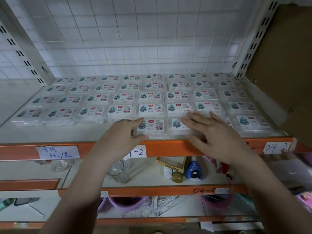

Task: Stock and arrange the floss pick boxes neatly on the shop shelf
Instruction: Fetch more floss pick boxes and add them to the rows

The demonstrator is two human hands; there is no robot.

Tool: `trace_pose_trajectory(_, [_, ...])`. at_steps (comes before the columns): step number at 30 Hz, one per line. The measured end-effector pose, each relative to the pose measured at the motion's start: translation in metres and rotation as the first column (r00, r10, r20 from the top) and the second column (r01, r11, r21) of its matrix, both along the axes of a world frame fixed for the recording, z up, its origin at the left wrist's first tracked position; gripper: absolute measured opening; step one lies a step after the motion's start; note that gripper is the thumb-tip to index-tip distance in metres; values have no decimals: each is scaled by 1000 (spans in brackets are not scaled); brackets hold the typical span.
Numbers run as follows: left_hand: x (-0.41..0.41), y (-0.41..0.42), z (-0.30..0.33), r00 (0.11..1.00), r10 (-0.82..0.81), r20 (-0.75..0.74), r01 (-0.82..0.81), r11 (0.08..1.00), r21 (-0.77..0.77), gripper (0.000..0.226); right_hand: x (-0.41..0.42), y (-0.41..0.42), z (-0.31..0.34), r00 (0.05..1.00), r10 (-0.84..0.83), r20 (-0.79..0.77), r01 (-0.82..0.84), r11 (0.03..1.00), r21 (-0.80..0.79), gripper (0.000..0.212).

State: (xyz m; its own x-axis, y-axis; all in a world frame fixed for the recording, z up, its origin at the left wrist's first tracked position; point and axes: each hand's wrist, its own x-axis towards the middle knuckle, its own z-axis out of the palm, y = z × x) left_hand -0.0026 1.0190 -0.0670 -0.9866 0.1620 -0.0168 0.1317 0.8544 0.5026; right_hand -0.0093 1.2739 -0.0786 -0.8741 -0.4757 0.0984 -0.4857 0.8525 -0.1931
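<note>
- Head view, looking down at your two hands over the shop shelf (67, 132); its front edge is an orange rail (168, 147).
- Your left hand (123, 132) cups the left end of a front-row floss pick box (152, 126); the thumb curls along its near edge at the rail, and the fingers reach over its top left corner, so it grips that box.
- Your right hand (209, 129) lies flat with straight, spread fingers on the neighbouring box (179, 127); it presses down and curls round nothing.
- These two boxes sit side by side and touching, at the shelf's front edge; another front-row box (253, 123) lies to the right, near the corner, and whatever lies between is hidden under your right hand.
- Behind them the stocked boxes (150, 97) fill the shelf in neat rows back to the wire grid panel (135, 39); the front row's left part is bare shelf.
- Handwritten paper labels (58, 152) are stuck on the rail; the writing is hard to read.
- A brown cardboard sheet (283, 65) stands at the right.
- Below, a lower shelf (168, 181) carries a clear glass jar (118, 171), a small blue bottle (194, 169) and what may be a yellow carton (170, 164).
</note>
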Motion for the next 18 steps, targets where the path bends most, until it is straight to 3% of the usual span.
trace_pose_trajectory(4, [3, 1, 2, 999, 39, 8, -39, 999, 24, 59, 0, -3, 5, 1000, -15, -19, 13, 996, -92, 47])
trace_pose_trajectory(8, [12, -2, 8, 992, 81, -94, -91, 989, -118, 49, -7, -15, 18, 990, -20, -141, -9, 979, -201, 40])
trace_pose_trajectory(11, [21, -8, 11, 975, 143, -170, -177, 964, -200, 44, -18, -36, 26, 986, 74, -152, -100, 979, -176, 39])
trace_pose_trajectory(18, [69, -73, 20, 897, 382, -224, -430, 872, -235, 44, -27, -122, 29, 938, 312, -150, -322, 945, -52, 39])
